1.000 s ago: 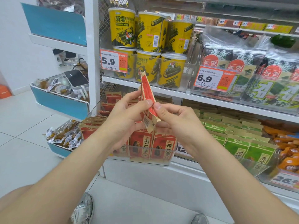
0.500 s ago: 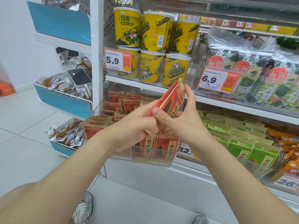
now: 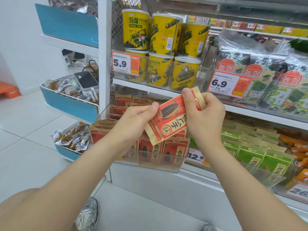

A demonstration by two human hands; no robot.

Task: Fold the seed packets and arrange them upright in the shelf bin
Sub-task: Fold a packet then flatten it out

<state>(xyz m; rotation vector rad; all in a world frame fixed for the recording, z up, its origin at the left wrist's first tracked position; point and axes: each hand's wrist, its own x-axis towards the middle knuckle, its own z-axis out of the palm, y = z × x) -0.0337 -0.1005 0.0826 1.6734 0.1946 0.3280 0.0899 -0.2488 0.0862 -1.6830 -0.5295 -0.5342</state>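
A red and tan seed packet (image 3: 168, 120) with a black sunflower seed printed on it is tilted, face toward me, above the clear shelf bin (image 3: 166, 165). My left hand (image 3: 133, 124) pinches its lower left edge with the thumb on top. My right hand (image 3: 205, 114) grips its upper right end, thumb pressed on the tan top flap. Inside the bin, several matching red packets (image 3: 175, 154) stand upright in rows; more lie behind them, partly hidden by my hands.
Green packets (image 3: 250, 147) fill the neighbouring bin on the right. Yellow tubs (image 3: 160, 52) and seaweed bags (image 3: 266, 77) sit on the shelf above. Blue-fronted wire baskets (image 3: 71, 104) of wrapped snacks hang at the left. My shoes (image 3: 88, 214) stand on the white tile floor.
The packet has turned from edge-on and upright to face-on and tilted. My right hand slid up to its top flap while the left moved to its lower left edge.
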